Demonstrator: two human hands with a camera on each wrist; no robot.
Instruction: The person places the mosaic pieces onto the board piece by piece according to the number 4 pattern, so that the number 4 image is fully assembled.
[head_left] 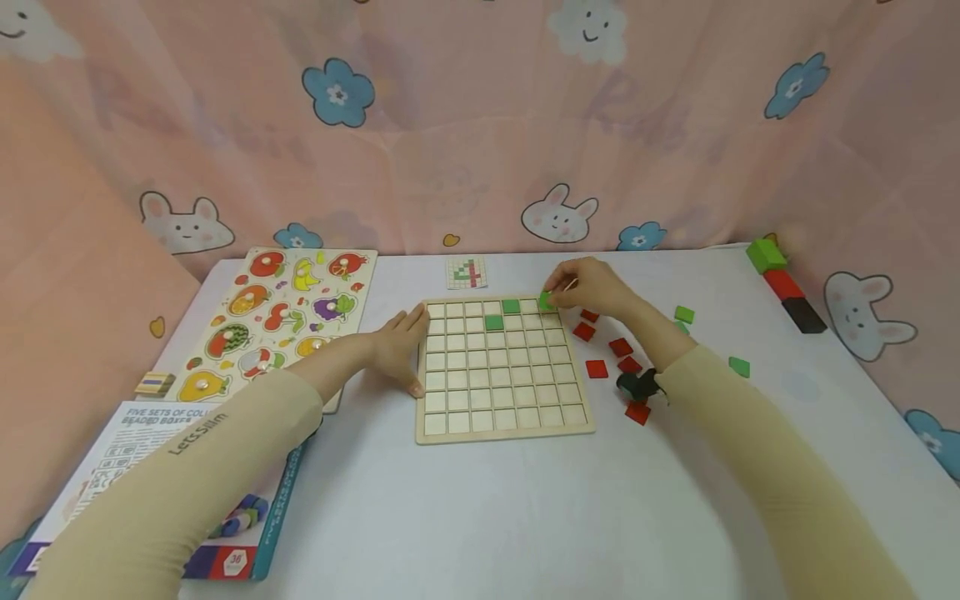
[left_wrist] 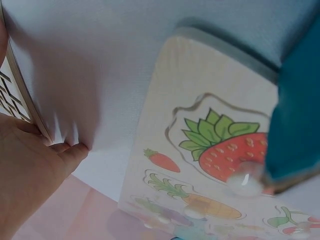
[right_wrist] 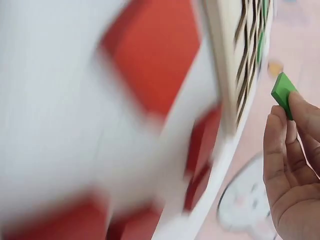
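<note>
Nearby lie red square tiles [head_left: 620, 347]. Uncurled, the left hand [head_left: 393, 350] touches a wooden grid board [head_left: 477, 380]; the right hand [head_left: 594, 287] pinches a flat green tile [right_wrist: 283, 93].

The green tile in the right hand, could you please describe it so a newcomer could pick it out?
On the white table, find the wooden grid board, then the right hand at its far right corner. That hand pinches the green tile. It is the only tile held; other green tiles lie in the board's cells or on the table.
</note>
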